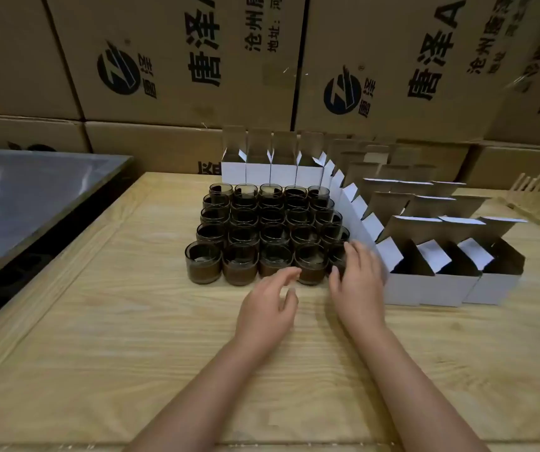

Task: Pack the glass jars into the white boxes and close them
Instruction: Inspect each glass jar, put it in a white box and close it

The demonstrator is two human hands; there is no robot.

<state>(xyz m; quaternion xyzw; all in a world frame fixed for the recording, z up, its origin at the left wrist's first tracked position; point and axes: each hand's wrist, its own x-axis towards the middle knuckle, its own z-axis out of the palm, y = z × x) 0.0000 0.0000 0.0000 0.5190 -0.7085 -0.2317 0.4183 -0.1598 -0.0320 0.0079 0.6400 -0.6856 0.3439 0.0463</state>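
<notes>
Grey metal sheeting (33, 197) lies at the left edge, beside the pale wooden counter (131, 337). At the counter's middle stands a tight block of small dark glass jars (271, 223), none of them boxed. On the near side of that block the left hand (267, 308) hovers with fingers loosely spread, holding nothing, its tips close to the near row. Beside it, the right hand (358, 285) curls thumb and fingers round the corner jar (338, 261) at the block's near right; how firm the grip is cannot be told. Further right, rows of white cardboard boxes (438, 288) stand with flaps up, as does a far row of white boxes (271, 171) behind the jars. No closed box is visible and no jar shows inside any, so packing looks barely begun, with nearly all of it left.
</notes>
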